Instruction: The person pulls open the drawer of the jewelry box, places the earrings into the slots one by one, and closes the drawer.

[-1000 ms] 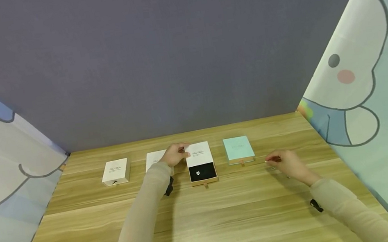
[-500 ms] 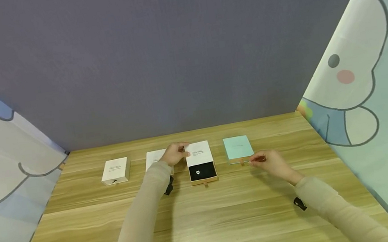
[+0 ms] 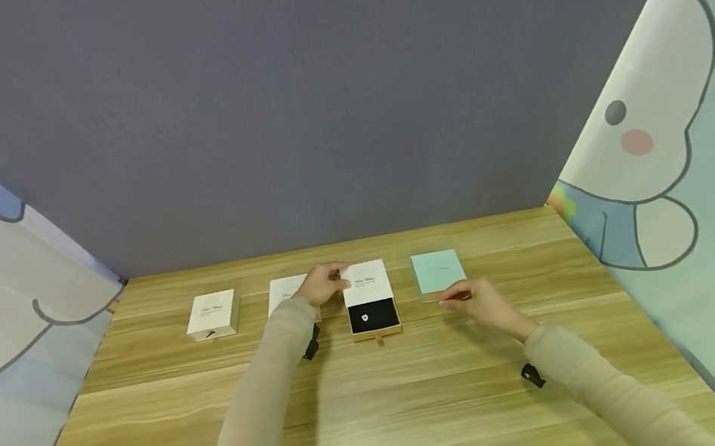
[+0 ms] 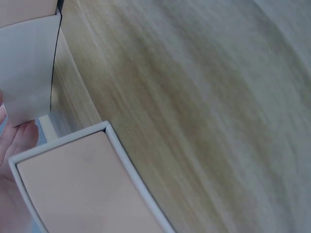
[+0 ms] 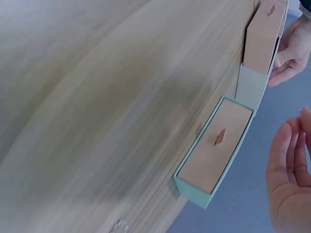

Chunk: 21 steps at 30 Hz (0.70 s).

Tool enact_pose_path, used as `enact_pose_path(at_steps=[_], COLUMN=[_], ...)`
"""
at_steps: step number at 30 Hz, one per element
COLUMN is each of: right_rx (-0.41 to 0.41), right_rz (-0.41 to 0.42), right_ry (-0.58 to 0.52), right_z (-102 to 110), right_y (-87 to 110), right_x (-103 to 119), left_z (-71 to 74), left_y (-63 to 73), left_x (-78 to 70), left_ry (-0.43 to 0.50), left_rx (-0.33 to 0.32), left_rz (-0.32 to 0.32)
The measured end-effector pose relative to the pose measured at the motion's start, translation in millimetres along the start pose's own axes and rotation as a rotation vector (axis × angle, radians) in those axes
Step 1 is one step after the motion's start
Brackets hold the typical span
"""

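Note:
My left hand (image 3: pixel 322 283) grips the left side of a white drawer-style jewellery box (image 3: pixel 366 283), whose drawer is pulled out toward me. On the drawer's black lining (image 3: pixel 382 314) lies a small silver heart-shaped piece (image 3: pixel 365 318). My right hand (image 3: pixel 484 306) has thumb and fingers brought together on a tiny shiny piece of jewellery (image 5: pixel 300 111), mostly hidden by the fingertips. It hovers at the front edge of a closed turquoise box (image 3: pixel 438 271) with a tan drawer front (image 5: pixel 216 150). In the left wrist view, fingers (image 4: pixel 30 133) rest against the white box's end.
A closed white box (image 3: pixel 211 314) stands at the left, and another white box (image 3: pixel 283 291) is partly behind my left hand. A small clear shiny item (image 5: pixel 119 225) lies on the wooden table (image 3: pixel 385 417). A dark grey panel (image 3: pixel 341 103) rises behind.
My right hand has moved left, from the bare table right of the turquoise box to its front edge, still pinching the tiny piece. My left hand keeps its grip on the white box.

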State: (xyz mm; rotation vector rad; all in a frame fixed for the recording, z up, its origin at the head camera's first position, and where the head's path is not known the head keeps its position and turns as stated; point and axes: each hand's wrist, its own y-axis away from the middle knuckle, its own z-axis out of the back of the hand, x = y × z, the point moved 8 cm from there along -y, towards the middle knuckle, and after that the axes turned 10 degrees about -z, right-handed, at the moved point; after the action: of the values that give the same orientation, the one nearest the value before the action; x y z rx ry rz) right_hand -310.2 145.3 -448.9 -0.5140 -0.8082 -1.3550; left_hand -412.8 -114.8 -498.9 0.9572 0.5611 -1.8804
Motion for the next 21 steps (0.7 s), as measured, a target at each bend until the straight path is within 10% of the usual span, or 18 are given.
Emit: enact_pose_path(at_steps=[21], right_rx=[0.101], right_rz=[-0.091], right_ry=[-0.173], right_z=[-32], right_y=[-16.0], right_x=[18], left_z=[0.9], left_y=[2.3], left_x=[-3.3], left_ry=[0.013], left_rx=[0.006], left_rz=[0.026])
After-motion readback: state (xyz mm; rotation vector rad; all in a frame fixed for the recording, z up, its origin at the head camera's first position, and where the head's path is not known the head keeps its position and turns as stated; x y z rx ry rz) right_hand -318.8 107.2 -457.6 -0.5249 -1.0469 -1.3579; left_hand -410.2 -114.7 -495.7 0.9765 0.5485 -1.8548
